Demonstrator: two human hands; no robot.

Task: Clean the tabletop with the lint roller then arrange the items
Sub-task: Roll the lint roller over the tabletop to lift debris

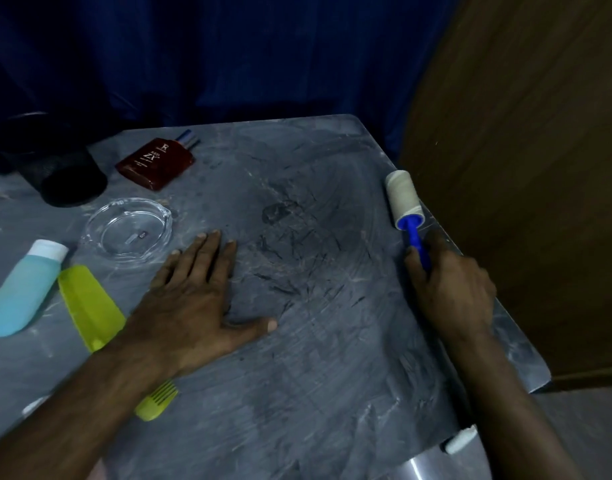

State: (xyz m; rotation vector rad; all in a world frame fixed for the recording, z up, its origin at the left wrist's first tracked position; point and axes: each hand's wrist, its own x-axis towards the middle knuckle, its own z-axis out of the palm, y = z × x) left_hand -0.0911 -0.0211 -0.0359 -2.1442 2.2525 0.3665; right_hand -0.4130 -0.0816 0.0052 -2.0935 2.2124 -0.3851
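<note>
I see a grey, smeared tabletop [332,358] with dark strands scattered at its centre. A blue curtain [228,53] hangs at 12 o'clock and a wooden panel [522,168] stands at 3. The right hand [450,289] grips the lint roller [404,197] by its blue handle at the table's 3 o'clock edge. The left hand [193,299] lies flat with its fingers spread, toward 9. Its forearm hides the middle of the green comb [86,306]. I can barely make out the black cup [65,174] at 10.
</note>
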